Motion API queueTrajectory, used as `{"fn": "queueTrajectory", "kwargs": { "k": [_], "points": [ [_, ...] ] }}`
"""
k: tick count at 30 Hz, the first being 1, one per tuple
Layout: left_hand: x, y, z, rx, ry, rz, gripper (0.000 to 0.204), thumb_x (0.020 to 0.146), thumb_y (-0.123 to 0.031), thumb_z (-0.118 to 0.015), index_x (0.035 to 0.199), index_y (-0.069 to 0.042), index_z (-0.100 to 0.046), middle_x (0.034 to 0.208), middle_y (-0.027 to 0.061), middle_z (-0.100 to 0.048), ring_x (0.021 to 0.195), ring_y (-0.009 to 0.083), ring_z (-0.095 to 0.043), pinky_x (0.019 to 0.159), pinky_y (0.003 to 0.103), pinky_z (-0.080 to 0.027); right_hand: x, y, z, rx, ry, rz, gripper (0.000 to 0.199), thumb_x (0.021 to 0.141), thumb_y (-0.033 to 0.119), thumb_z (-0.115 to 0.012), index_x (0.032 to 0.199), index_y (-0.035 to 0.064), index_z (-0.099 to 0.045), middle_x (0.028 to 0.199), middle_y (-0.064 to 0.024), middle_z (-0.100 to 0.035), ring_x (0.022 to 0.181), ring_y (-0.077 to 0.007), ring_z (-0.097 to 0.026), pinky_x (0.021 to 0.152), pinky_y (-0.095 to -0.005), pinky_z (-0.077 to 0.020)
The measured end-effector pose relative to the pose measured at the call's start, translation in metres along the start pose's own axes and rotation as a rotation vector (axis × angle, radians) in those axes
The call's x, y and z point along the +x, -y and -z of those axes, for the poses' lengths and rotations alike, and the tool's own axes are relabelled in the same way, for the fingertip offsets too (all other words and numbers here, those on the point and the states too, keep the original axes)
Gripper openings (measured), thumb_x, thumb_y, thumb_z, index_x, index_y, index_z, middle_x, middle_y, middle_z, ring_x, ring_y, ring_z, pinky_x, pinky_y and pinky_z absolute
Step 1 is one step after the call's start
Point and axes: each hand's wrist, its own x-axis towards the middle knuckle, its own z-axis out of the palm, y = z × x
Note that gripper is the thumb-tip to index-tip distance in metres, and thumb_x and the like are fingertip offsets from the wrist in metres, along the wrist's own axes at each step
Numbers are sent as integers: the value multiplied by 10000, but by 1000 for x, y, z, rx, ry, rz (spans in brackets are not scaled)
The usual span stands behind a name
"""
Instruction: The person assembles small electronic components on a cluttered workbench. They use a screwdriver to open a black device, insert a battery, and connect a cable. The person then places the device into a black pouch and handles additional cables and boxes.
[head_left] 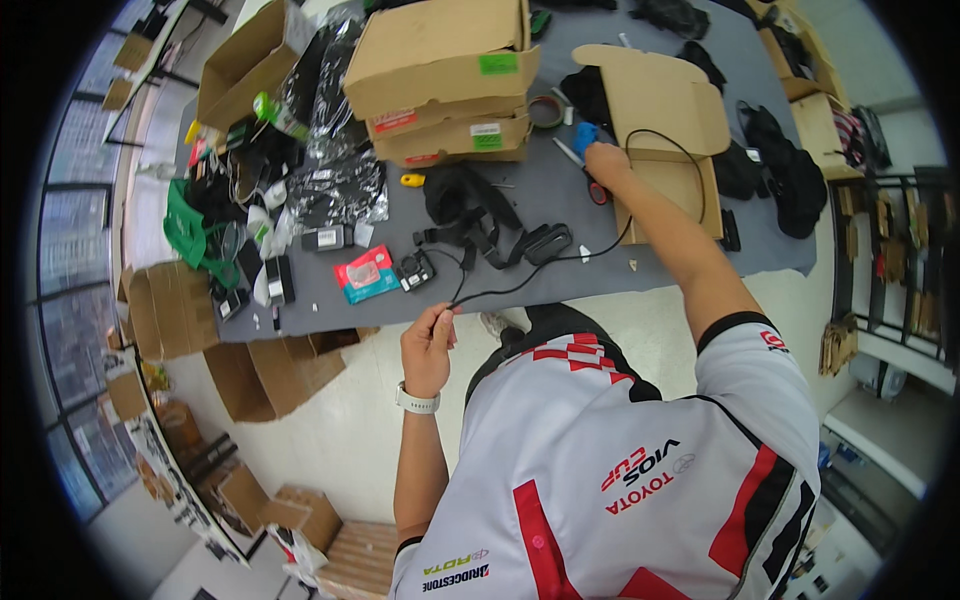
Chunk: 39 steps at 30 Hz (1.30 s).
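Note:
My left hand (430, 345) hovers just off the front edge of the grey table (560, 215) and pinches the end of a thin black cable (520, 283). The cable runs right across the table and loops up over an open flat cardboard box (665, 105). My right hand (606, 162) reaches far onto the table at that box's left edge, fingers curled on a blue-handled tool (584, 136) whose metal tip points left. A small red ring (598, 192) lies just beneath the hand.
Stacked cardboard boxes (440, 75) stand at the back. Black straps (470, 210), a black pouch (548, 242), a small black camera (415, 270), a teal-and-red packet (365, 272), foil bags (340, 160) and a green bag (185, 225) crowd the table. Flattened cartons (270, 370) lie on the floor.

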Motion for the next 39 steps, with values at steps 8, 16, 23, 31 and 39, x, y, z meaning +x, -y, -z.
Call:
{"fn": "queueTrajectory", "kwargs": {
  "k": [8, 16, 23, 31, 39],
  "points": [
    [19, -36, -2, 224, -182, -135, 187, 1042, -135, -711, 1188, -36, -771, 754, -8, -617, 660, 50, -529, 595, 232, -423, -34, 12, 82, -9, -3, 133, 343, 951, 239, -751, 1205, 36, -642, 1083, -180, -729, 977, -367, -757, 813, -489, -619],
    [55, -32, 6, -164, -400, 9, 235, 1061, -144, -685, 1270, -38, -709, 781, 12, -654, 637, 72, -580, 578, 232, -471, -62, -33, 79, 413, -453, 274, 210, 963, 186, -749, 1101, 69, -643, 1034, -160, -697, 858, -403, -707, 729, -499, -559],
    [94, 44, 15, -384, -535, 204, 172, 1098, -153, -606, 1204, -45, -689, 850, 35, -699, 672, 116, -640, 615, 260, -528, -85, -12, 65, 668, -248, 106, 153, 972, 110, -720, 1110, 53, -683, 1020, -187, -701, 890, -379, -703, 736, -470, -546],
    [129, 38, 16, -428, -422, 160, 186, 1091, -140, -605, 1232, -37, -667, 916, 47, -722, 724, 119, -665, 668, 262, -553, -67, -19, 60, 741, -453, 121, 195, 987, 118, -678, 1176, 71, -690, 1090, -205, -692, 935, -455, -680, 805, -530, -554],
    [157, 44, 26, -251, -176, 163, 180, 1100, -151, -606, 1204, -25, -683, 874, 37, -722, 699, 88, -644, 665, 226, -537, -49, -15, 71, 456, -353, 5, 167, 950, 121, -660, 1102, 78, -605, 994, -187, -686, 926, -444, -692, 776, -560, -546]
  ]
}}
